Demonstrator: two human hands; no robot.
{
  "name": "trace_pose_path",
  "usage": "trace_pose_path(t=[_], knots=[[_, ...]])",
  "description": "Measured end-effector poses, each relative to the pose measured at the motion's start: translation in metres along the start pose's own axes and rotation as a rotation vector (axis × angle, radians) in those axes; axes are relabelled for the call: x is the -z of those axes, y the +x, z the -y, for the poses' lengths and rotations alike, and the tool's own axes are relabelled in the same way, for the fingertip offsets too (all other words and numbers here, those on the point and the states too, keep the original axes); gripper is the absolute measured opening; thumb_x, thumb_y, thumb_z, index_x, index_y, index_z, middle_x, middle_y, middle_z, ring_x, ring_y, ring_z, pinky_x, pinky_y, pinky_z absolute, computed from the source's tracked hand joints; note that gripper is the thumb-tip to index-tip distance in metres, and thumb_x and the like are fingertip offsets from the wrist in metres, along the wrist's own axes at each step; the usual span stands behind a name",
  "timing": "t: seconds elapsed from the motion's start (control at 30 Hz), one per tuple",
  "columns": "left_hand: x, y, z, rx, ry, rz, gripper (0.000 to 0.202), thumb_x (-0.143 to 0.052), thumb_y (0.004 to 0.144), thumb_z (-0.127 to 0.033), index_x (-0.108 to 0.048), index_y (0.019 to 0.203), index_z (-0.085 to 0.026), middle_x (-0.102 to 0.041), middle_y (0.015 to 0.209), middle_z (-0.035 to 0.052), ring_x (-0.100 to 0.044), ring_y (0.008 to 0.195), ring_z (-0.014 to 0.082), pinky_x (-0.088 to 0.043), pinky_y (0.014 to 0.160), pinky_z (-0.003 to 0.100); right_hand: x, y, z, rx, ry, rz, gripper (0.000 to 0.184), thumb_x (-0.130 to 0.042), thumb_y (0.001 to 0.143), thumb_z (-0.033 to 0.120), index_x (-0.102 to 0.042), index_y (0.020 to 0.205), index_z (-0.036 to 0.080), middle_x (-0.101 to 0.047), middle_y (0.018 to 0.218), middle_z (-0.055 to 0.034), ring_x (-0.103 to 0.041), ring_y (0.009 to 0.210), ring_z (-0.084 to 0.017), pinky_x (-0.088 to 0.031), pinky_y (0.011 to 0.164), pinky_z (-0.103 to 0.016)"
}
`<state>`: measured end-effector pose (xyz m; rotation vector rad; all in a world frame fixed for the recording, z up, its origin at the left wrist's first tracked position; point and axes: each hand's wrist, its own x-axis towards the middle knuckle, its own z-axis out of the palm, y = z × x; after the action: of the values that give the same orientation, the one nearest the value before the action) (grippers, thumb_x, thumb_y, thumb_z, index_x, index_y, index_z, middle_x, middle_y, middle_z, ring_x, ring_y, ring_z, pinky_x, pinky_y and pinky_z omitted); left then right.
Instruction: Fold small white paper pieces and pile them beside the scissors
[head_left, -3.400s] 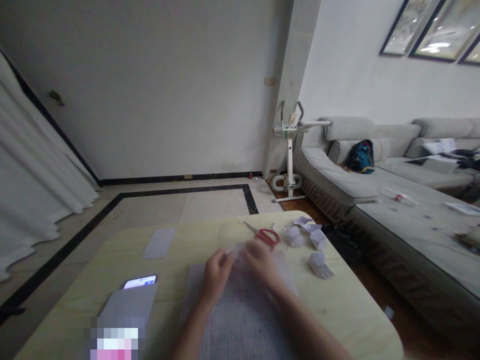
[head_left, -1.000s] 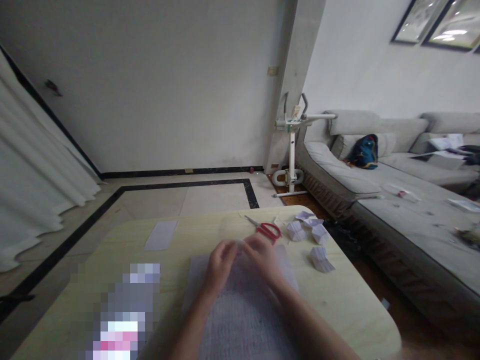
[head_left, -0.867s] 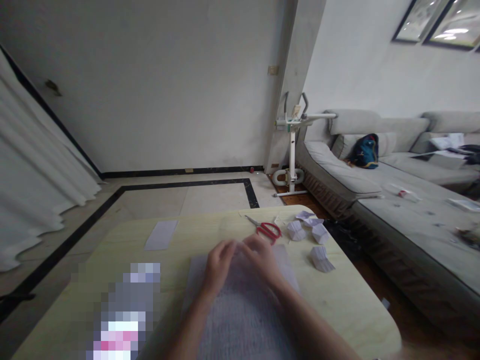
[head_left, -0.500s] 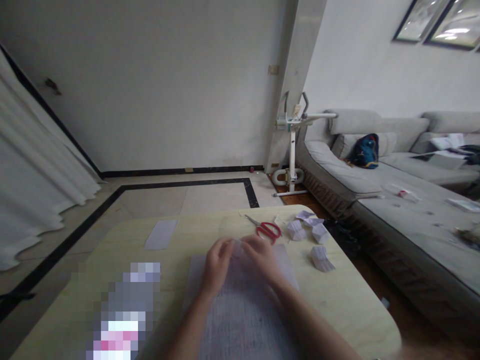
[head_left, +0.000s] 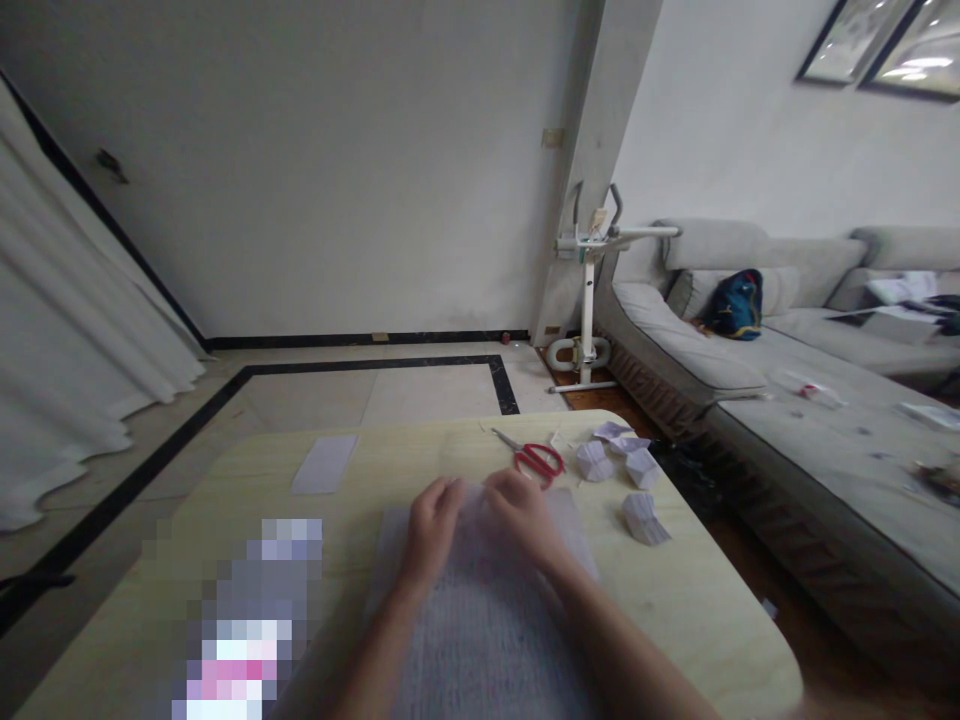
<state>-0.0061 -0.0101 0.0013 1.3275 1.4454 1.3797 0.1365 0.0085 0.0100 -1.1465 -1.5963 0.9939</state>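
Note:
Over a large sheet of paper covered in writing (head_left: 487, 630), my left hand (head_left: 435, 515) and my right hand (head_left: 521, 510) are held close together near its far edge. The fingers of both are curled in a pinch. Whatever they hold is blurred and blends with the pale sheet, so I cannot make it out. Just beyond my right hand lie scissors with red handles (head_left: 538, 461), their blades aimed away to the left. Crumpled or folded bits of paper (head_left: 594, 462) rest to the right, with a curved lined piece (head_left: 643, 520) nearer me.
A blank white paper (head_left: 325, 465) lies on the left of the pale wooden table (head_left: 697, 610). Nearer me on that side is a pixelated patch. A grey sofa (head_left: 810, 430) with a blue bag (head_left: 736, 304) and a white exercise machine (head_left: 587, 310) stand beyond the table's right side.
My hands have drawn slightly apart, and the small whitish piece seen between my fingertips before is no longer distinct. The view has shifted a little.

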Motion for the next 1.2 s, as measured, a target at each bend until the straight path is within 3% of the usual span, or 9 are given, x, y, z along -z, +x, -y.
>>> trace_pose_path(t=[0.1,0.33,0.4,0.5,0.6,0.73,0.93,1.1,1.2], knots=[[0.001,0.002,0.0,0.027,0.004,0.033,0.033,-0.058,0.077,-0.041,-0.051,0.056,-0.017,-0.044,0.052,-0.0048,-0.045,0.053,0.0112,-0.034,0.051,0.019,-0.001,-0.002,0.001,-0.009,0.008,0.049,0.012,-0.056,0.079,0.026,-0.06,0.074,0.017,-0.06,0.071,-0.0018,-0.055,0.065,-0.014,-0.043,0.06,-0.024],[0.001,0.001,-0.009,0.178,-0.204,0.076,0.029,-0.057,0.077,-0.041,-0.056,0.064,-0.015,-0.052,0.058,-0.0028,-0.049,0.055,0.0119,-0.038,0.051,0.02,0.002,-0.001,0.0,-0.006,0.145,0.145,0.015,-0.057,0.081,0.031,-0.057,0.075,0.017,-0.056,0.069,0.0002,-0.052,0.063,-0.013,-0.042,0.056,-0.023],[0.0,0.0,-0.008,0.147,-0.172,0.041,0.028,-0.058,0.076,-0.04,-0.058,0.066,-0.015,-0.055,0.059,-0.0017,-0.052,0.057,0.0128,-0.04,0.053,0.021,0.001,-0.001,-0.002,0.008,0.123,0.104,0.013,-0.057,0.08,0.029,-0.056,0.074,0.017,-0.056,0.068,0.0002,-0.052,0.062,-0.013,-0.042,0.056,-0.023],[-0.003,-0.001,-0.004,0.045,-0.102,-0.062,0.026,-0.062,0.074,-0.04,-0.063,0.076,-0.015,-0.063,0.069,0.0022,-0.06,0.068,0.0159,-0.046,0.063,0.023,-0.001,0.0,-0.006,0.082,-0.012,-0.075,0.01,-0.056,0.079,0.024,-0.056,0.071,0.018,-0.056,0.065,0.0001,-0.051,0.06,-0.013,-0.041,0.055,-0.024],[-0.008,-0.001,0.001,0.048,-0.191,-0.026,0.031,-0.059,0.077,-0.042,-0.063,0.088,-0.013,-0.068,0.079,0.0064,-0.064,0.073,0.0179,-0.05,0.067,0.027,-0.002,0.0,-0.008,0.214,-0.137,-0.182,0.009,-0.055,0.077,0.018,-0.056,0.068,0.018,-0.055,0.063,0.0,-0.049,0.059,-0.014,-0.04,0.057,-0.025],[-0.01,0.001,0.008,0.108,-0.328,0.025,0.038,-0.063,0.075,-0.039,-0.063,0.102,-0.012,-0.068,0.101,0.011,-0.065,0.092,0.0222,-0.052,0.079,0.031,-0.005,-0.004,-0.008,0.372,-0.21,-0.13,0.006,-0.057,0.076,0.015,-0.061,0.074,0.019,-0.058,0.077,-0.0034,-0.053,0.074,-0.016,-0.044,0.067,-0.028],[-0.005,0.006,0.015,0.246,-0.458,-0.006,0.044,-0.063,0.074,-0.025,-0.058,0.115,-0.012,-0.062,0.118,0.0138,-0.06,0.104,0.0242,-0.052,0.084,0.034,-0.008,-0.006,-0.007,0.39,-0.257,-0.051,0.009,-0.06,0.075,0.016,-0.063,0.081,0.021,-0.057,0.089,-0.0055,-0.054,0.083,-0.018,-0.046,0.074,-0.03],[-0.005,0.006,0.019,0.076,-0.268,0.006,0.036,-0.058,0.076,-0.019,-0.059,0.111,-0.014,-0.063,0.116,0.0131,-0.058,0.108,0.0222,-0.048,0.091,0.035,-0.004,-0.002,-0.009,0.261,-0.237,-0.152,0.012,-0.057,0.076,0.017,-0.061,0.088,0.019,-0.058,0.084,-0.0049,-0.054,0.076,-0.017,-0.045,0.068,-0.029],[-0.008,0.002,0.02,-0.043,-0.104,0.034,0.034,-0.054,0.078,-0.017,-0.059,0.112,-0.016,-0.062,0.117,0.0104,-0.056,0.111,0.0203,-0.044,0.096,0.034,-0.003,0.001,-0.014,0.159,-0.236,-0.109,0.017,-0.058,0.076,0.018,-0.063,0.092,0.018,-0.061,0.079,-0.0041,-0.055,0.069,-0.016,-0.045,0.064,-0.028]])
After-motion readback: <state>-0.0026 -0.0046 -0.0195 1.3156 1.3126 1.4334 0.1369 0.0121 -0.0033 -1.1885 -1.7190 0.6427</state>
